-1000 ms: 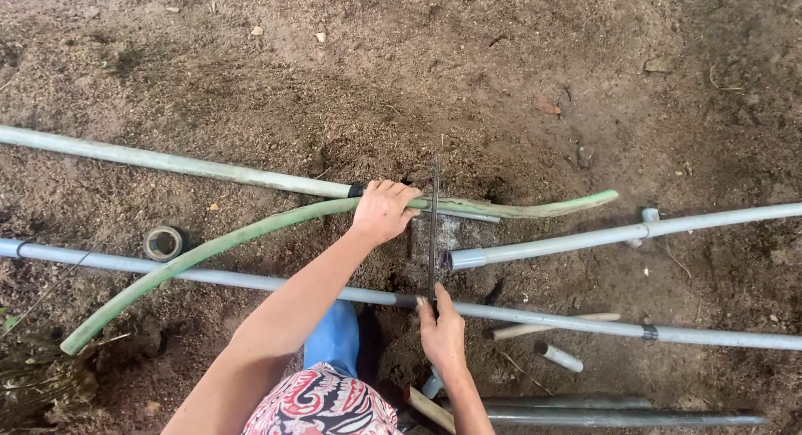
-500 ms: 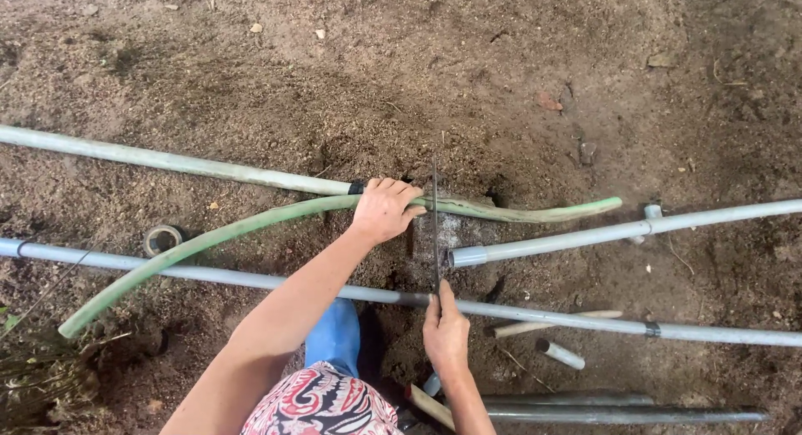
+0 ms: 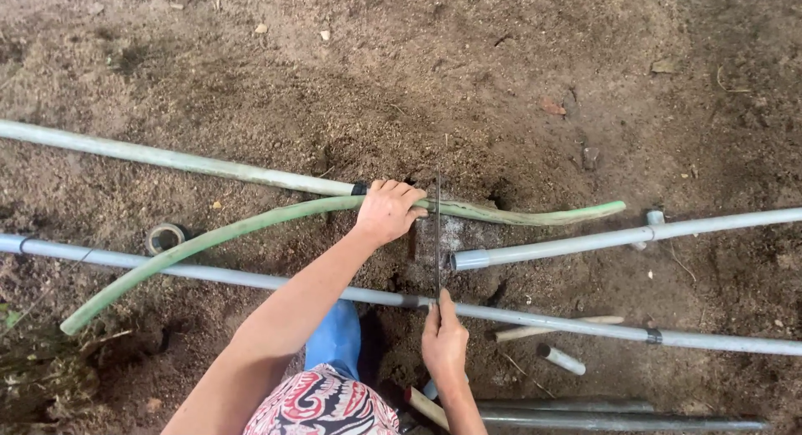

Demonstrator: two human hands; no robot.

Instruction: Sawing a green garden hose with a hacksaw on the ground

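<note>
My left hand [image 3: 388,211] is closed around a long green hose [image 3: 209,234] that curves across the soil, pressing it down beside the end of a grey pipe [image 3: 175,159]. My right hand [image 3: 443,343] pinches the near end of a thin dark saw blade [image 3: 438,234]. The blade stands on edge and crosses the hose just right of my left hand. A pale patch of ground lies under the blade, next to the open collar end of another grey pipe [image 3: 585,243].
A long grey pipe [image 3: 209,274] runs left to right below the hose. A roll of tape [image 3: 164,237] lies at the left. A short pipe offcut [image 3: 560,360], a wooden stick [image 3: 551,326] and more pipes [image 3: 601,418] lie at the lower right.
My right hand and the blade have drawn slightly toward me. My left hand keeps its grip on the hose in the same place.
</note>
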